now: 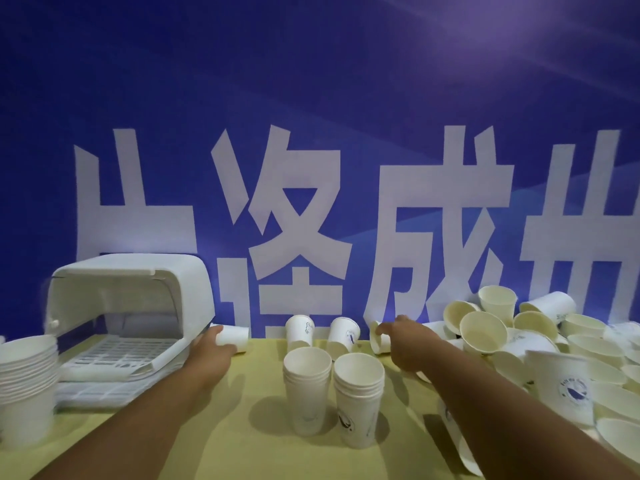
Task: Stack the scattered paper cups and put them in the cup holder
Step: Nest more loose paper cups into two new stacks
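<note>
Two hands are engaged, each on a single paper cup. The left hand (209,346) has its fingers wrapped round a cup lying on its side (235,337) just right of the cup holder (128,292). The right hand (403,342) clasps a second tipped cup (379,341) farther right of the holder. Two short nested stacks (306,379) stand upright right of the holder, between the arms. A loose pile of cups (519,337) lies far to its right, and a taller stack (27,375) stands at its left.

Assessment: the cups are thin, light, smooth-walled tapered paper with rolled rims, and would likely crush under a hard squeeze. Take them lightly at mid-wall.

The holder is white moulded plastic, lid raised, with a slotted tray (117,351). The table (256,420) carries a yellow-green cover.
</note>
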Demonstrator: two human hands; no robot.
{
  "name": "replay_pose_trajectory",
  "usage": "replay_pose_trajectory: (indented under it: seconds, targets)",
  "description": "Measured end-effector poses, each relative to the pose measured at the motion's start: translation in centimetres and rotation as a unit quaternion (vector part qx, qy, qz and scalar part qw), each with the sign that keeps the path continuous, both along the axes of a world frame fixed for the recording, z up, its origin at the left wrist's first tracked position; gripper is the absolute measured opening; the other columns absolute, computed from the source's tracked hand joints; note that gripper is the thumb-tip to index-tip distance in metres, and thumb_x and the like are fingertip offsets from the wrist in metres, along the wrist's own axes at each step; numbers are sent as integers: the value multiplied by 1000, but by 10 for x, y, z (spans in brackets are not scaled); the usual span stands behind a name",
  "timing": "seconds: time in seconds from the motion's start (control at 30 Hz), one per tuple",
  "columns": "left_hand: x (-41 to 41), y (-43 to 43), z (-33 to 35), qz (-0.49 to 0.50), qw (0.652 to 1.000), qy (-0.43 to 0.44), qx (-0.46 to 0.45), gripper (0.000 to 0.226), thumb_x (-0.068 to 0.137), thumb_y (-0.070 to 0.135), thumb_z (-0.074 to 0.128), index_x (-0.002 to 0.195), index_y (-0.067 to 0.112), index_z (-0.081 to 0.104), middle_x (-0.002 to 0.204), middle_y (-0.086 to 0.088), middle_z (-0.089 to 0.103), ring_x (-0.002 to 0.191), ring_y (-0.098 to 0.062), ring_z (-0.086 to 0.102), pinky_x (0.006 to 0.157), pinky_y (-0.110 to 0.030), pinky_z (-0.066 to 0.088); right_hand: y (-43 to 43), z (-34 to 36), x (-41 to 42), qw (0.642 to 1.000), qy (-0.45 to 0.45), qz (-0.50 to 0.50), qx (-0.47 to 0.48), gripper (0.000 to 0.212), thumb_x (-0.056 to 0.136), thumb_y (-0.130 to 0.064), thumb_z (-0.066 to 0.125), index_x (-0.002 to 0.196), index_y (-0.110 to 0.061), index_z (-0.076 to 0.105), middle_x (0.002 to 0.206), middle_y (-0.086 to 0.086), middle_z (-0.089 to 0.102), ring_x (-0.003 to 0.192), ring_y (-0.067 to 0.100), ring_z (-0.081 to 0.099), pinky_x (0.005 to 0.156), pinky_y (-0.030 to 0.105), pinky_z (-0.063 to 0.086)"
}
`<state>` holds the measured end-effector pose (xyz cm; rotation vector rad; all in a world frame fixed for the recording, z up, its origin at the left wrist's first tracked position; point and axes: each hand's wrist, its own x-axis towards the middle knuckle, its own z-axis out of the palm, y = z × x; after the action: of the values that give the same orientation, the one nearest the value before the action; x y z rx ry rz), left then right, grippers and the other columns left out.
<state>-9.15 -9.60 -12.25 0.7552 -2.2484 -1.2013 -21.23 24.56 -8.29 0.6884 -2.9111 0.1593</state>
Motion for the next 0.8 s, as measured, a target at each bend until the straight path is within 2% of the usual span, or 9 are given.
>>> replay_pose_trajectory:
  seconds: [0.1, 0.2, 0.33, 0.47, 0.53, 0.63, 0.73, 0.8]
  targets:
    - [-13, -8, -6, 5, 1000, -10, 10, 47, 99, 16, 60, 144, 23, 47, 145, -13, 43, 111, -30, 48, 101, -42, 42, -1, -3, -8, 999, -5, -9, 38, 49, 96, -21, 65, 143, -28, 51, 137, 1, 58, 114, 20, 60, 100, 31, 49]
    - [-19, -11, -8, 25, 999, -15, 33, 41, 99, 16, 59, 138, 23, 51, 139, -14, 46, 111, -37, 56, 95, -45, 51, 0, -6, -11, 998, 2, -25, 53, 49, 96, -26, 64, 143, -25, 50, 134, 0, 60, 113, 20, 62, 99, 31, 50]
    - [-18, -9, -10, 23, 999, -25, 38, 36, 98, 13, 57, 132, 25, 52, 126, -13, 52, 109, -40, 59, 98, -52, 53, -2, -6, -10, 997, 35, -4, 70, 70, 95, -25, 65, 153, -35, 28, 139, 4, 55, 115, 25, 62, 96, 38, 54]
    - [-9, -1, -8, 16, 999, -37, 19, 34, 99, 16, 53, 130, 29, 50, 119, -10, 52, 98, -31, 57, 92, -48, 53, -7, -7, -12, 993, -10, -50, 108, 80, 74, -31, 87, 142, -25, 45, 126, 1, 62, 109, 24, 63, 97, 42, 52]
    - [-4, 5, 0, 9, 999, -34, 7, 33, 99, 16, 53, 130, 29, 52, 121, -9, 54, 98, -30, 57, 92, -47, 52, -8, -3, -9, 992, 5, -59, 108, 68, 80, -29, 83, 137, -19, 49, 124, 4, 63, 111, 24, 63, 101, 41, 49]
    - [3, 18, 17, -13, 999, 2, -46, 34, 100, 8, 51, 131, 19, 58, 130, -10, 56, 100, -30, 57, 85, -37, 49, -2, 9, -3, 990, 103, -62, 72, 41, 94, -22, 67, 132, -12, 55, 119, 7, 66, 105, 24, 65, 96, 34, 49]
    - [18, 38, 39, -20, 994, 61, -85, 19, 101, 7, 51, 115, 18, 58, 120, -9, 60, 96, -26, 55, 77, -32, 44, 8, 25, 13, 985, 160, -70, 7, 38, 91, -19, 71, 127, -14, 60, 114, 6, 68, 95, 21, 65, 90, 33, 53]
    - [32, 51, 55, -19, 990, 91, -104, 10, 101, 9, 52, 105, 17, 56, 107, -7, 62, 86, -25, 57, 64, -31, 43, 14, 34, 27, 983, 160, -72, -51, 37, 91, -20, 72, 126, -16, 62, 110, 5, 68, 88, 19, 64, 87, 32, 56]
